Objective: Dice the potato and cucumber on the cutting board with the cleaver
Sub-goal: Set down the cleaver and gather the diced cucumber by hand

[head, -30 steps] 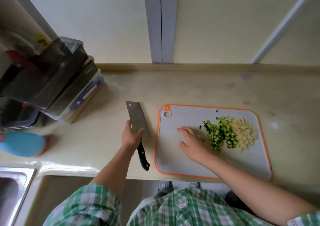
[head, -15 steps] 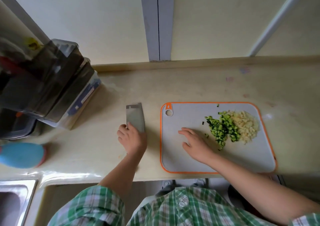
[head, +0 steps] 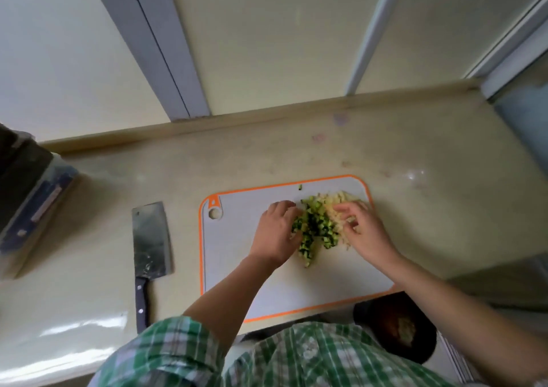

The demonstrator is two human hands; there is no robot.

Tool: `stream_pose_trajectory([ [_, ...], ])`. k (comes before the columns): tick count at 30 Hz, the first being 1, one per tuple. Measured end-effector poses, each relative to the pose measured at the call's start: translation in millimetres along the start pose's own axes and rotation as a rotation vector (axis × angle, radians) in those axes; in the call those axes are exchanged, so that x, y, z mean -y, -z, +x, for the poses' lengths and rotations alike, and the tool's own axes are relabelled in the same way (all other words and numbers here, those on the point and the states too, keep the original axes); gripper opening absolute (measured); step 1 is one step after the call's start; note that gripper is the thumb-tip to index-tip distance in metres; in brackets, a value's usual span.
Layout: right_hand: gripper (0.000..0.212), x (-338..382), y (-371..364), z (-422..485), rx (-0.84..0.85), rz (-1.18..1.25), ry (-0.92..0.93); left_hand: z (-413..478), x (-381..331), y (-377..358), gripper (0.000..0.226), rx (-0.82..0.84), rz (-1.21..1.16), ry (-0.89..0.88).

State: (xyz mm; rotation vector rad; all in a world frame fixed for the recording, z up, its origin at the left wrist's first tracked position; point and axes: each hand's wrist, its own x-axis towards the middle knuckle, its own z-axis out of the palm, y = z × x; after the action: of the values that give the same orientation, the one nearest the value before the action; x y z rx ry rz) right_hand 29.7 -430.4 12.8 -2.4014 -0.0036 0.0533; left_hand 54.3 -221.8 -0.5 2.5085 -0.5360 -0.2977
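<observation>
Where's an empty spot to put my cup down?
Bare counter: behind the cutting board, and between cleaver and board. The board's near right part is bare too. Crowded: its far end, where left hand and right hand touch the cucumber and potato.

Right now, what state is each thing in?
Cutting board: flat on the counter, holding both piles.
Cleaver: lying flat on the counter, left of the board, unheld.
Cucumber: diced, heaped.
Potato: diced, heaped beside the cucumber.
Left hand: cupped against the cucumber.
Right hand: fingers spread on the potato.
</observation>
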Motion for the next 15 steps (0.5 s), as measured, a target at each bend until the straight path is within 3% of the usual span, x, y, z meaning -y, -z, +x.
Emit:
stream_pose_trajectory([
  [3,0.043,-14,6,-1,0.111,-0.027,0.048,23,-18,-20,0.082,0.122,0.122,0.015],
  [6,0.049,-23,5,-2,0.221,-0.028,0.076,40,-26,-35,0.097,0.178,0.262,0.047],
  [11,0.055,-29,0,-3,0.284,-0.039,0.099,39,-24,-43,0.077,0.094,0.344,0.034],
  [15,0.055,-24,-5,-7,0.209,0.013,0.153,20,-11,-36,0.057,-0.106,0.148,-0.003],
])
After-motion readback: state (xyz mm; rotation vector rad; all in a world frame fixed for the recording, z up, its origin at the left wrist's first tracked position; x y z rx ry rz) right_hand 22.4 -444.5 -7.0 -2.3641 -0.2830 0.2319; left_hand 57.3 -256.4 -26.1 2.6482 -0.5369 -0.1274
